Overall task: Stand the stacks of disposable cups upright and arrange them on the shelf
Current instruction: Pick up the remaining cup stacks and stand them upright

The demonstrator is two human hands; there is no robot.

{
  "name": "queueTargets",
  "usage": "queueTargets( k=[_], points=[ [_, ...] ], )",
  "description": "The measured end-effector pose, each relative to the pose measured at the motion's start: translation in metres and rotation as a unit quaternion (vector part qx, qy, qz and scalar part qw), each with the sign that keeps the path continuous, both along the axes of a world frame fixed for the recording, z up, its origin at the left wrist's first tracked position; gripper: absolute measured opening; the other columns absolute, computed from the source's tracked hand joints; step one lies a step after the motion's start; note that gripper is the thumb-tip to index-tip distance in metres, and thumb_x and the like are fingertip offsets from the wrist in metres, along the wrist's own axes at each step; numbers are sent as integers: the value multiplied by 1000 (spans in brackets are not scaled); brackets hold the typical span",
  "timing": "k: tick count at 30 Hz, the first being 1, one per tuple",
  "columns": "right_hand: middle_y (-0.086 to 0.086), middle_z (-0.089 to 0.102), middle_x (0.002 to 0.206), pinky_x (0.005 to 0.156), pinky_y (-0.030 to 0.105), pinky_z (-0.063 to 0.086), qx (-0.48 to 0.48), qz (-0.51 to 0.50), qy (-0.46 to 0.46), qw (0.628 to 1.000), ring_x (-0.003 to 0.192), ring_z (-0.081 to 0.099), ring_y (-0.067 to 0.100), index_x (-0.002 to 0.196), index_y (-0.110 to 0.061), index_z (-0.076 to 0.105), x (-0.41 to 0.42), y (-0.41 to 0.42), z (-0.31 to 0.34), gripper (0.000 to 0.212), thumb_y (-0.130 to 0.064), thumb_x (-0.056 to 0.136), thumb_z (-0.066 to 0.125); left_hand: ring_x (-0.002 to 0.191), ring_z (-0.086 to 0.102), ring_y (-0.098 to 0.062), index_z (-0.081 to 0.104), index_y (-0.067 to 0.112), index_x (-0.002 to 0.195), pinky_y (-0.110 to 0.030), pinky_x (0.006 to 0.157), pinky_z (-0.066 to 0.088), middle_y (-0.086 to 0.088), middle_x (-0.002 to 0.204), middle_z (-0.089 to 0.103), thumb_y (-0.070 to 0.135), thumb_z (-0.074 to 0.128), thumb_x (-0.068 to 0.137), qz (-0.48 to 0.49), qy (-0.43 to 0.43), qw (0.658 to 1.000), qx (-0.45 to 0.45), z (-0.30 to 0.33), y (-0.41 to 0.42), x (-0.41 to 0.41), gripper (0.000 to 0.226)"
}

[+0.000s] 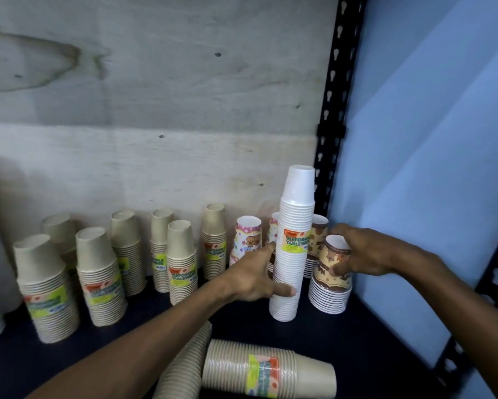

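A tall white cup stack [292, 254] stands upright on the dark shelf [342, 335]. My left hand [252, 279] grips its lower part from the left, thumb across the front. My right hand [363, 254] holds the top of a short brown patterned cup stack [330, 283] just right of the white one. Another brown patterned stack [318, 240] stands behind. Two beige cup stacks lie on their sides at the front: one [266, 372] pointing right, one [184, 367] partly under my left forearm.
Several upright beige stacks [47, 292] fill the left and back of the shelf, with a pink patterned stack [246, 240] behind my left hand. A plywood back panel [155, 110] and a black slotted post [332, 110] bound the shelf; a blue wall [429, 168] is at right.
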State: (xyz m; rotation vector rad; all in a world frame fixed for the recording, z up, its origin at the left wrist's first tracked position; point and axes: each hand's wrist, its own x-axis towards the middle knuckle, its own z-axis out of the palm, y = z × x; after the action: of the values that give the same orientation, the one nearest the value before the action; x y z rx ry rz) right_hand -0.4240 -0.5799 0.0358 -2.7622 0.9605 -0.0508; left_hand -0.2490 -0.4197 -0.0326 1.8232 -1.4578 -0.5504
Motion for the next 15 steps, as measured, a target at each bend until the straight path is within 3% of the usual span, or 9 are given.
queueTargets(
  k=[2,8,15],
  points=[
    [2,60,127,89,31,50,-13,-1,1,1000,106,60,20,136,-25,43,0,-3,1,74,-31,74,83,115,62,-20,40,24,141,-41,83,61,3,130,61,25,87,71,12,27,1000,-2,-2,-4,1,85],
    [12,53,125,88,38,55,-54,-21,32,998,105,60,29,140,-29,40,3,-11,-3,81,-30,71,81,113,64,-20,40,24,143,-44,94,55,1,129,64,28,87,70,25,19,999,-19,-4,-24,-6,87],
    [11,47,128,90,40,55,-51,-32,21,998,111,59,31,149,-29,28,1,-8,-7,90,-24,75,78,115,62,-16,41,23,143,-32,101,50,3,135,61,27,86,73,44,11,998,-31,0,-35,-20,84]
  ],
)
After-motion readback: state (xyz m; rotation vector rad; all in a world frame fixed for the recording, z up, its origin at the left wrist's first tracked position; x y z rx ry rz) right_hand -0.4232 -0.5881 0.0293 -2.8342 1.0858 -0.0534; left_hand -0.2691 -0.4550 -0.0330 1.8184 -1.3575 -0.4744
